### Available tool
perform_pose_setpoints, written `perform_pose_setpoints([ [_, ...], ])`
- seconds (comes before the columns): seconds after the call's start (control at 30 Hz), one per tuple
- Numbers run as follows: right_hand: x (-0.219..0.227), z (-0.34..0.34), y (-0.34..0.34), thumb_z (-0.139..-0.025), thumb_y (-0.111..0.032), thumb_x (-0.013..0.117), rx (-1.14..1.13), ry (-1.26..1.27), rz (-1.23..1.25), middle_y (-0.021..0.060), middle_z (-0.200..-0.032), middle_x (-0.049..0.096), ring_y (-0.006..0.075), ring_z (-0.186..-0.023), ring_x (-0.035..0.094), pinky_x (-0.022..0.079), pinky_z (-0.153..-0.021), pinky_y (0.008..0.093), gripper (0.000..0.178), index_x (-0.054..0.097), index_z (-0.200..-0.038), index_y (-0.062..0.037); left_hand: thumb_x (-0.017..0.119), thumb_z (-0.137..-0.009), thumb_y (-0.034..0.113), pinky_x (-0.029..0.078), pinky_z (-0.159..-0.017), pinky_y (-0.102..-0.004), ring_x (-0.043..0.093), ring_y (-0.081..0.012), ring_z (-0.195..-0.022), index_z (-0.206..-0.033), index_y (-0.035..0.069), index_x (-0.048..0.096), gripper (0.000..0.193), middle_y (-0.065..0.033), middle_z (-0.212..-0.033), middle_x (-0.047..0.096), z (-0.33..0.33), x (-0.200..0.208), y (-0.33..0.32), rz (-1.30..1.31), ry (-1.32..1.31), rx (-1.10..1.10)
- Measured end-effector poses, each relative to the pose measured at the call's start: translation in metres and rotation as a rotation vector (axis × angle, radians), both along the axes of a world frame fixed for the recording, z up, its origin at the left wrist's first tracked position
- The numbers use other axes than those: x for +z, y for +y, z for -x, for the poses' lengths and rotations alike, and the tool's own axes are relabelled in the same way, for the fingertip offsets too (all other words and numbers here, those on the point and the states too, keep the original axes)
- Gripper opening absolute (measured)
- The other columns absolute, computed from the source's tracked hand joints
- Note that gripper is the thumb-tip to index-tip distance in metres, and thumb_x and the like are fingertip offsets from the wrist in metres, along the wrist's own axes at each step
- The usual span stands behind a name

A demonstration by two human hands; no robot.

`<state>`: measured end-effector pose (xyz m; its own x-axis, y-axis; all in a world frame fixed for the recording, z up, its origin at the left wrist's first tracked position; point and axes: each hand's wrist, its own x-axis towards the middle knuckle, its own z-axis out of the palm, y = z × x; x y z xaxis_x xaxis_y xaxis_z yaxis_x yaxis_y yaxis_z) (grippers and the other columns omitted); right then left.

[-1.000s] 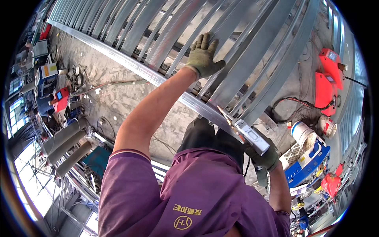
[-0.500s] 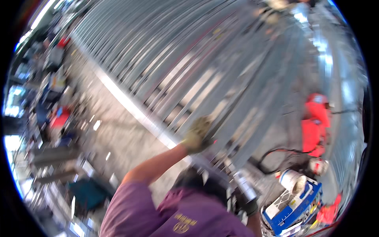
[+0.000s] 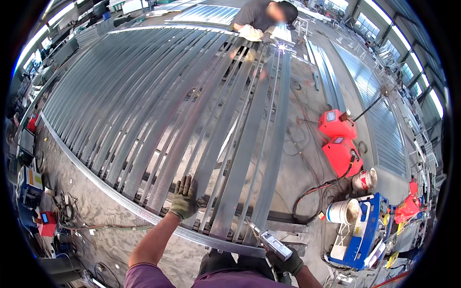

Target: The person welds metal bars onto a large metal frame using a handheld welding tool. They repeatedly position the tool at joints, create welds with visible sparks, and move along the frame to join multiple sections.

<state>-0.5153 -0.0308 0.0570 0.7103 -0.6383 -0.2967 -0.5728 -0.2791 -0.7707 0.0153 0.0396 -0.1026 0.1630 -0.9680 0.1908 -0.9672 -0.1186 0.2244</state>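
Note:
A large frame of long grey metal slats (image 3: 212, 161) stretches away in front of me, joined along its near side by a metal rail (image 3: 103, 181). My left hand (image 3: 184, 198), in a dirty olive glove, lies flat on the slats near this rail, fingers stretched out. My right hand (image 3: 286, 263), in a dark glove, is wrapped round a silver, boxy welding gun (image 3: 274, 245). Its thin nozzle points up and left, over the slat ends by the frame's near right corner. Part of the right hand's grip is hidden behind the gun.
Across the frame, a co-worker (image 3: 257, 17) bends over the far slat ends beside a bright spark (image 3: 282, 47). To the right stand red machines (image 3: 338, 139), a white bucket (image 3: 342, 212) and a blue cart (image 3: 367, 240). Black cables (image 3: 300, 204) loop over the floor.
The tilted, smeared view has turned level and sharp, bringing the co-worker and the far end into sight. My left hand now rests flat on the slats; the right still holds the welding gun.

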Motion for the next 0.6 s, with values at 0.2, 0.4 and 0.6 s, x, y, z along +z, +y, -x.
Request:
perform_pose_setpoints([
  [0.2, -0.022, 0.014, 0.000, -0.099, -0.037, 0.084, 0.090, 0.048, 0.036, 0.0096, -0.108, 0.084, 0.0280, -0.098, 0.082, 0.065, -0.085, 0.0427, 0.038, 0.080, -0.128, -0.0132, 0.063, -0.108, 0.045, 0.012, -0.138, -0.0639, 0.016, -0.0513, -0.170, -0.175, -0.003, 0.025, 0.091, -0.0328, -0.182, 0.020, -0.071, -0.005, -0.004, 0.122, 0.016, 0.321],
  [0.4, -0.018, 0.012, 0.004, -0.100, -0.037, 0.081, 0.086, 0.090, -0.045, 0.0066, -0.117, 0.085, 0.0257, -0.106, 0.082, 0.066, -0.091, 0.0400, 0.037, 0.080, -0.132, -0.0182, 0.061, -0.107, 0.059, 0.010, -0.139, -0.0636, 0.015, -0.0508, -0.171, -0.174, -0.007, 0.021, 0.102, -0.0326, -0.182, 0.021, -0.079, -0.028, -0.006, -0.019, -0.078, 0.310],
  [0.6, -0.014, 0.009, 0.007, -0.101, -0.038, 0.080, 0.092, 0.124, -0.038, 0.0062, -0.122, 0.084, 0.0252, -0.112, 0.081, 0.065, -0.096, 0.0385, 0.042, 0.078, -0.138, -0.0188, 0.060, -0.105, 0.064, 0.009, -0.139, -0.0635, 0.015, -0.0518, -0.170, -0.172, -0.010, 0.026, 0.105, -0.0327, -0.181, 0.022, -0.061, -0.026, -0.010, -0.099, -0.070, 0.308],
])
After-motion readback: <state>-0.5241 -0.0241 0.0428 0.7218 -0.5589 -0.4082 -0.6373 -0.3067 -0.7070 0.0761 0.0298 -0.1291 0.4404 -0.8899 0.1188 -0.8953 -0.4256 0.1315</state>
